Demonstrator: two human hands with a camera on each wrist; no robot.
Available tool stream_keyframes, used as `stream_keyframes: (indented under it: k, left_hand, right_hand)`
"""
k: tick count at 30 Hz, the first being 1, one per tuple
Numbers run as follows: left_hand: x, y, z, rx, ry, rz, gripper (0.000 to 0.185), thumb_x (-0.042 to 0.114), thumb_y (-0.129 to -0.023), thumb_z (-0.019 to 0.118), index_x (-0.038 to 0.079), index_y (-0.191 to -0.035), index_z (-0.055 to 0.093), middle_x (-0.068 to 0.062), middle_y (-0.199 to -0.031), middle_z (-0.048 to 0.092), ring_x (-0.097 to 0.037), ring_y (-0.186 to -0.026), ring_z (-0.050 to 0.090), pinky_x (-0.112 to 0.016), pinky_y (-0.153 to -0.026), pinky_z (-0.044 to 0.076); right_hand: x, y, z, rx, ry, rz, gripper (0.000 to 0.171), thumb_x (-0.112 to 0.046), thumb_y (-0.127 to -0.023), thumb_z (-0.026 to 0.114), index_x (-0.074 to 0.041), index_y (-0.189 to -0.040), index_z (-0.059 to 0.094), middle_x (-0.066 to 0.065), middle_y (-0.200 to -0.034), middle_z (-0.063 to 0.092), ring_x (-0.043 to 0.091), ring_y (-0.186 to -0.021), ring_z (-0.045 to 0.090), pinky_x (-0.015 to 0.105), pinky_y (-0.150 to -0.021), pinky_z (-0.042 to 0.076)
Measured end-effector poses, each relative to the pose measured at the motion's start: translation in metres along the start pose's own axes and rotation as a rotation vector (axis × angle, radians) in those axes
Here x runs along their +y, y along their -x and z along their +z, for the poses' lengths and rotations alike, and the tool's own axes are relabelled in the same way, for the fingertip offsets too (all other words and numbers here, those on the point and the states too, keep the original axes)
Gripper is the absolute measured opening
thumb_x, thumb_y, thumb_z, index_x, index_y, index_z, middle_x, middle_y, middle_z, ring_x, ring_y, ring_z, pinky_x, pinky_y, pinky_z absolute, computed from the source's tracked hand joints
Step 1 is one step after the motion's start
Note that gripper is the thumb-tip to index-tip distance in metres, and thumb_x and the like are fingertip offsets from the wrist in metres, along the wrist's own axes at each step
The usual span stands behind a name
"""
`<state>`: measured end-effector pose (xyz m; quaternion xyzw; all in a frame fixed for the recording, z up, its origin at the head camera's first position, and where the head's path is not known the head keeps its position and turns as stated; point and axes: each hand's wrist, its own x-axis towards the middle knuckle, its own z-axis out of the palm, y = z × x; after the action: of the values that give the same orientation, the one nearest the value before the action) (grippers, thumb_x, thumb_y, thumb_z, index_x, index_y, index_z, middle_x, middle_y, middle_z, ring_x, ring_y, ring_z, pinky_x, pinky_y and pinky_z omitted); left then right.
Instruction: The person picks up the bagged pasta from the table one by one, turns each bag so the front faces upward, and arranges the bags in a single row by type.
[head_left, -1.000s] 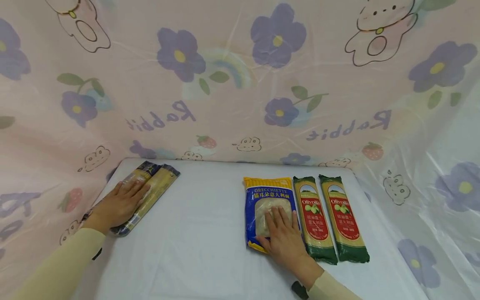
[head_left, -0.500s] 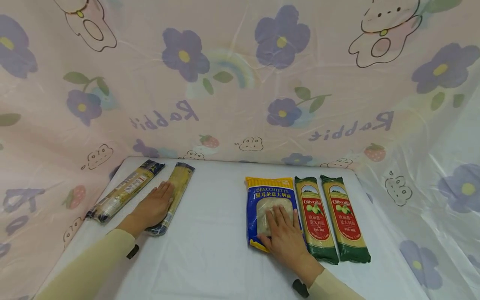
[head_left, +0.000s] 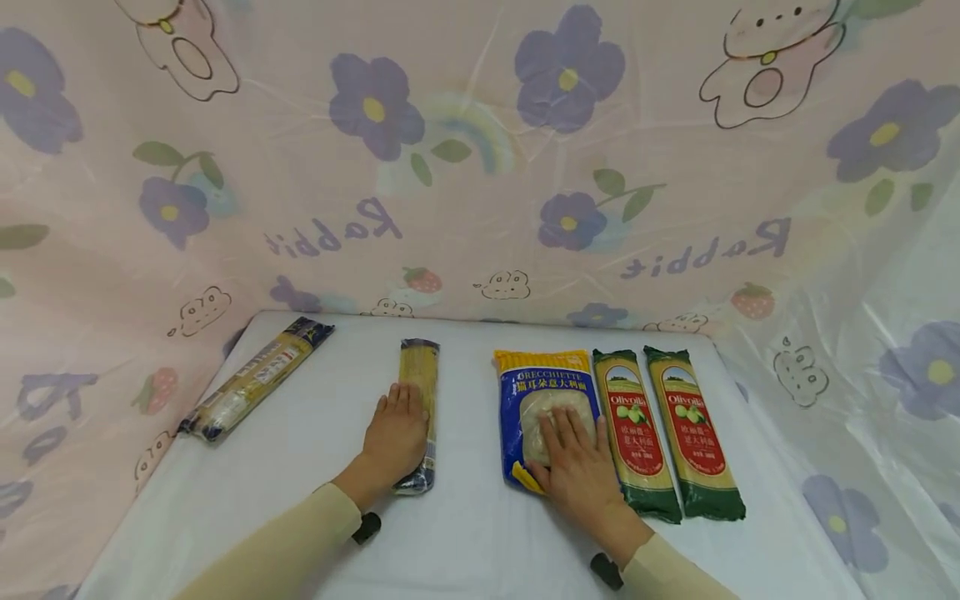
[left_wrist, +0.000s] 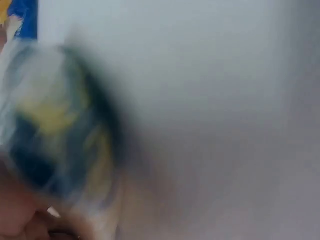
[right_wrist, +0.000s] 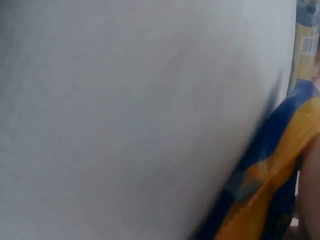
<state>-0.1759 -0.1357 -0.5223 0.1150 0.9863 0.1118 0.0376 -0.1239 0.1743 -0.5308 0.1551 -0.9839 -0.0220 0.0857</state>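
In the head view my left hand (head_left: 395, 435) rests on a slim pack of spaghetti (head_left: 418, 367) that stands nearly straight up the table. Its fingers lie along the pack, and the thumb is hidden. My right hand (head_left: 579, 467) lies spread, fingers straight, on a blue and yellow bag of orecchiette (head_left: 512, 417). The left wrist view has a blurred end of the spaghetti pack (left_wrist: 55, 115) beside part of the left hand. A corner of the orecchiette bag (right_wrist: 270, 175) fills the right side of the right wrist view.
Two green and red spaghetti packs (head_left: 633, 425) (head_left: 692, 425) lie side by side, right of the orecchiette bag. Another spaghetti pack (head_left: 258, 375) lies slanted at the left. A white cloth (head_left: 330, 350) covers the table, and a printed curtain (head_left: 465, 200) rises behind it.
My left hand has moved right with one spaghetti pack, away from the slanted pack at the left. That pack has turned from slanted to nearly straight. The right hand stays on the orecchiette bag.
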Motion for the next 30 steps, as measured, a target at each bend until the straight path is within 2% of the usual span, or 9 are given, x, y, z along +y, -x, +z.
stream_keyframes:
  k: [3,6,9,13,16,20,25,27,30]
  left_hand:
    - [0.002,0.002,-0.001,0.004,-0.060,0.031,0.061,0.029,-0.114,0.043,-0.014,-0.157,0.035,-0.036,-0.160,0.039,-0.051,-0.154,0.032,-0.061,-0.123,0.032]
    - [-0.010,0.005,-0.008,-0.010,-0.108,0.078,0.063,0.035,-0.114,0.047,-0.010,-0.156,0.040,-0.033,-0.159,0.043,-0.052,-0.152,0.035,-0.063,-0.121,0.035]
    - [-0.023,0.010,-0.014,-0.028,-0.087,0.089,0.065,0.041,-0.113,0.049,-0.005,-0.157,0.041,-0.029,-0.161,0.043,-0.051,-0.153,0.033,-0.065,-0.121,0.033]
    - [-0.031,0.008,-0.020,-0.013,-0.078,0.103,0.062,0.043,-0.111,0.053,-0.003,-0.152,0.049,-0.025,-0.155,0.052,-0.050,-0.150,0.040,-0.064,-0.119,0.036]
    - [-0.031,-0.011,-0.029,0.070,-0.150,0.149,0.042,0.034,-0.108,0.061,0.000,-0.133,0.066,-0.021,-0.134,0.067,-0.045,-0.132,0.058,-0.060,-0.105,0.050]
    - [-0.027,-0.055,-0.040,0.167,-0.246,0.223,0.021,0.016,-0.097,0.075,0.006,-0.114,0.074,-0.013,-0.113,0.073,-0.036,-0.110,0.064,-0.055,-0.092,0.055]
    - [-0.028,-0.103,-0.047,0.103,-0.360,0.281,0.025,0.014,-0.099,0.074,0.011,-0.123,0.071,-0.006,-0.115,0.068,-0.030,-0.112,0.056,-0.055,-0.102,0.047]
    - [-0.031,-0.116,-0.046,0.080,-0.390,0.277,0.020,0.020,-0.107,0.064,0.013,-0.125,0.070,-0.005,-0.117,0.068,-0.030,-0.114,0.055,-0.056,-0.105,0.045]
    - [-0.034,-0.127,-0.043,0.060,-0.392,0.258,0.029,0.031,-0.112,0.055,0.012,-0.127,0.070,-0.007,-0.120,0.069,-0.032,-0.119,0.055,-0.058,-0.107,0.043]
  right_hand:
    - [0.003,-0.001,-0.003,-0.012,-0.015,0.007,0.074,-0.058,-0.102,0.062,-0.012,-0.159,0.048,0.019,-0.165,0.043,0.040,-0.156,0.035,0.073,-0.123,0.018]
    - [0.003,-0.002,-0.006,-0.025,-0.033,0.014,0.074,-0.057,-0.101,0.063,-0.011,-0.158,0.050,0.019,-0.165,0.043,0.040,-0.156,0.035,0.073,-0.124,0.017]
    - [-0.002,-0.004,-0.011,-0.010,-0.032,0.014,0.071,-0.051,-0.099,0.069,-0.006,-0.152,0.055,0.021,-0.160,0.049,0.042,-0.153,0.040,0.073,-0.123,0.019]
    - [-0.017,-0.009,-0.018,0.138,-0.046,0.021,0.055,-0.035,-0.093,0.078,0.003,-0.132,0.067,0.021,-0.140,0.066,0.042,-0.135,0.059,0.069,-0.117,0.036]
    - [-0.043,-0.017,-0.021,0.290,-0.098,-0.005,0.041,-0.029,-0.091,0.080,0.000,-0.117,0.070,0.016,-0.118,0.072,0.037,-0.113,0.067,0.059,-0.104,0.051]
    - [-0.091,-0.024,-0.019,0.364,-0.124,-0.111,0.034,-0.038,-0.092,0.078,-0.008,-0.107,0.070,0.007,-0.100,0.069,0.027,-0.095,0.064,0.045,-0.088,0.053]
    - [-0.136,-0.031,-0.016,0.267,-0.040,-0.181,0.043,-0.057,-0.096,0.070,-0.015,-0.088,0.065,-0.001,-0.082,0.057,0.020,-0.083,0.055,0.038,-0.077,0.045]
    - [-0.145,-0.033,-0.016,0.213,-0.009,-0.181,0.048,-0.061,-0.097,0.068,-0.015,-0.083,0.063,-0.002,-0.077,0.053,0.019,-0.079,0.052,0.037,-0.074,0.042]
    - [-0.152,-0.036,-0.015,0.138,0.026,-0.169,0.053,-0.066,-0.097,0.063,-0.015,-0.080,0.063,-0.002,-0.073,0.050,0.019,-0.076,0.050,0.037,-0.072,0.039]
